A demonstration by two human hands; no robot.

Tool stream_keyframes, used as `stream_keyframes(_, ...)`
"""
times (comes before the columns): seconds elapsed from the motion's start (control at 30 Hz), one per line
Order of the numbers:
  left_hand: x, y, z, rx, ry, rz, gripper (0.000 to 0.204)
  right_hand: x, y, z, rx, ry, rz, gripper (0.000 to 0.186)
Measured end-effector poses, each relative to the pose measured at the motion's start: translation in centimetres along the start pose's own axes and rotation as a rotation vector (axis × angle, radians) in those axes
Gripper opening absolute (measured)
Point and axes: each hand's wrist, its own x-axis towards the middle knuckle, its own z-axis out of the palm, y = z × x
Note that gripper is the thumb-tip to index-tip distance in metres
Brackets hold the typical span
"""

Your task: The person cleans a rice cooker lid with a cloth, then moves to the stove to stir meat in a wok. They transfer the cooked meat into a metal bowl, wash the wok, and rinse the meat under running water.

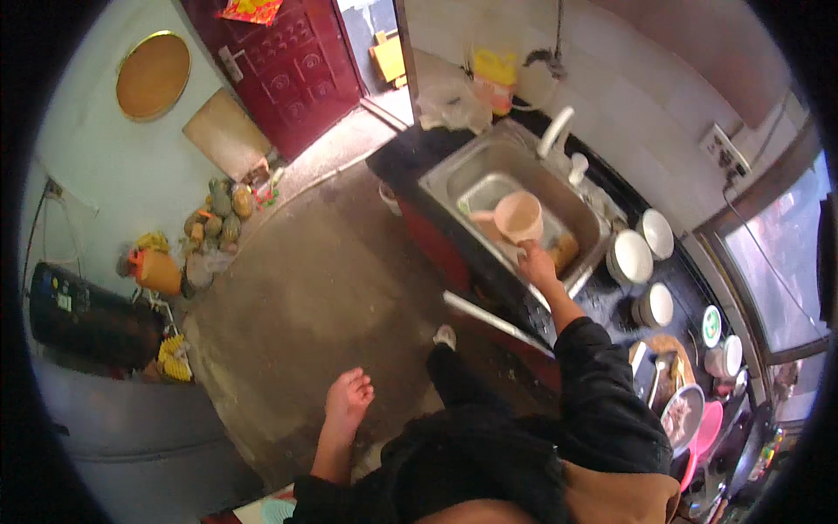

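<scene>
My right hand (pixel 539 264) reaches over the near edge of the steel sink (pixel 587 218). Its fingers are closed at the near side of a pale pinkish water dipper (pixel 518 217), whose stubby handle points left. The dipper is in the sink's basin, and whether it rests on the bottom is hard to tell. Part of the grip is hidden by the hand itself. My left hand (pixel 349 395) hangs over the floor at my left side, fingers loosely curled in, holding nothing.
A white faucet (pixel 555 133) rises behind the sink. White bowls (pixel 629 257) stand on the dark counter to its right, with a pink strainer (pixel 709 430) farther along. Pumpkins (pixel 220 199) and an orange container (pixel 157 271) sit by the left wall. A dark red door (pixel 284 79) stands ajar.
</scene>
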Motion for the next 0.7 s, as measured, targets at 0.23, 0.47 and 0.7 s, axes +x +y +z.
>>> stream_keyframes(0.23, 9.6, 10.0, 6.7, 0.206, 0.023, -0.011, 0.017, 9.1, 3.6, 3.4, -0.381, -0.347, 0.156, 0.040)
stream_keyframes(0.47, 17.4, 13.6, 14.2, 0.284, -0.131, -0.156, 0.016, 10.7, 5.2, 4.2, -0.397, 0.008, 0.004, 0.027)
stream_keyframes(0.7, 26.9, 17.7, 24.3, 0.423, -0.353, -0.259, 0.015, 5.4, 2.7, 2.2, 1.333, 0.151, 0.890, 0.034)
